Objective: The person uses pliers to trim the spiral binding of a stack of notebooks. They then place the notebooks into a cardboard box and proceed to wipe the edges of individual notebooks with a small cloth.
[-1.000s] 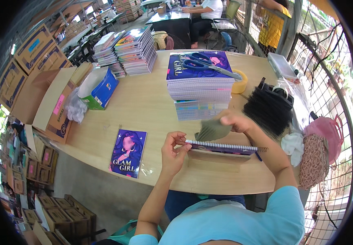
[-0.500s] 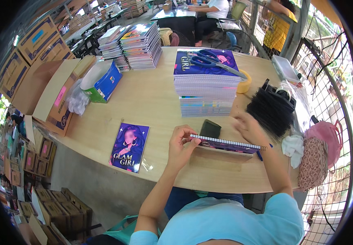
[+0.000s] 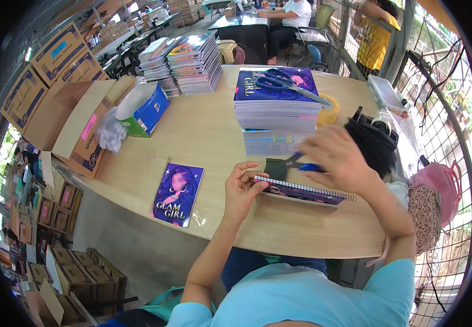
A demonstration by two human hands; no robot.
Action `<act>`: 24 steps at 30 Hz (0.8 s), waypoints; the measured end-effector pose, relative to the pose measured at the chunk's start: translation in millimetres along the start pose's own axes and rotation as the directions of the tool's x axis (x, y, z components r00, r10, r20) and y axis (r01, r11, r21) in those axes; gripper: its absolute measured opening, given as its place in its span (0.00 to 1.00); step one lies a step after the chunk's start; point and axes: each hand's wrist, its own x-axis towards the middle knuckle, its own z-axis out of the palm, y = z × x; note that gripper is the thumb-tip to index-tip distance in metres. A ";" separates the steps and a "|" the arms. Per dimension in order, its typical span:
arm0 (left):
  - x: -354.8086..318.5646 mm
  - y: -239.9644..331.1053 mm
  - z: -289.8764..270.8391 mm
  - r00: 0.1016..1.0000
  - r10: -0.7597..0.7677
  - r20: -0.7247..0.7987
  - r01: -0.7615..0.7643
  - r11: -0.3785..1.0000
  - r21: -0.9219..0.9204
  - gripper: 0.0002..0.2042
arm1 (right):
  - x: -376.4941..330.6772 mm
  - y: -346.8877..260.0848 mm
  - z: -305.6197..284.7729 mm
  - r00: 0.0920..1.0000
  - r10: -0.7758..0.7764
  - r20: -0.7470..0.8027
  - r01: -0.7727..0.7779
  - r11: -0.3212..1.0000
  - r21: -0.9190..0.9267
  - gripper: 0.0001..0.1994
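My left hand (image 3: 242, 191) pinches the left end of a spiral notebook (image 3: 301, 191), held on edge with its coil side up. Wire of the coil (image 3: 350, 198) sticks out past the notebook's right end. Above the notebook, my right hand (image 3: 337, 158) is closed on small blue-handled pliers (image 3: 311, 168), blurred by motion, their dark jaws pointing left. A dark green block (image 3: 275, 168) lies just behind the notebook. To the left, another spiral notebook with a purple cover (image 3: 177, 195) lies flat on the table.
Behind my hands stands a tall stack of notebooks (image 3: 277, 117) with blue-handled scissors (image 3: 285, 82) on top and yellow tape (image 3: 328, 110) beside it. Black coils (image 3: 371, 143) lie at right. A blue-green box (image 3: 147, 111), cartons (image 3: 80, 136) and book piles (image 3: 195, 62) stand left.
My right hand has come from the table's right side with the blue-handled pliers now in it, raised over the notebook. The left hand still holds the notebook in nearly the same place.
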 end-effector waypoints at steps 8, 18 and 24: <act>3.0 -3.5 -1.4 1.000 -0.026 -0.004 0.025 0.996 -0.088 0.28 | 67.1 -7.5 22.5 0.797 -0.573 0.188 0.595 0.799 -0.085 0.09; -7.2 -18.6 2.1 0.984 0.145 -0.102 -0.130 0.982 0.140 0.20 | 24.5 -0.6 27.2 0.827 0.265 0.495 -0.487 0.779 0.396 0.15; -11.1 17.7 11.5 0.801 0.475 -0.364 -0.410 0.879 0.245 0.11 | -147.2 34.3 84.7 0.552 0.760 0.344 -0.807 0.590 -0.007 0.19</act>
